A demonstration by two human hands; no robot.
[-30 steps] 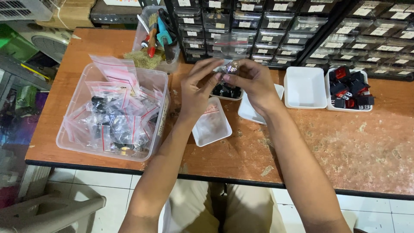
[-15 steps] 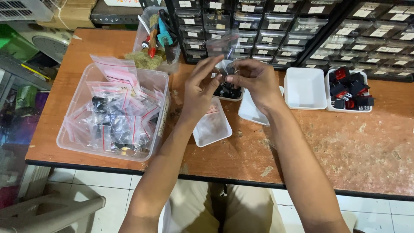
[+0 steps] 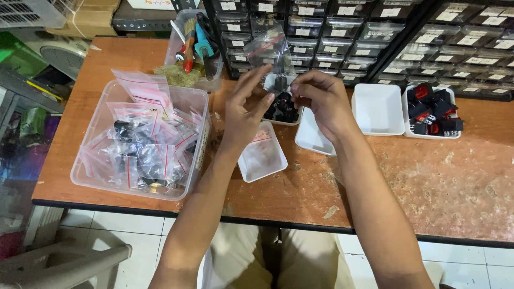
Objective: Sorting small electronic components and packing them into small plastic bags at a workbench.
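Your workshop corner.
You sit at a worn wooden surface [image 3: 439, 187]; dark drawer cabinets [image 3: 375, 32] back it, white floor tiles [image 3: 139, 235] and a grey plastic chair [image 3: 59, 262] below.

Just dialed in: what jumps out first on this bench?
Both hands, left hand and right hand, meet mid-table holding a small clear bag above a white tray of black parts. At left sits a clear tub of bagged parts; far right, a white tray of red-and-black switches.
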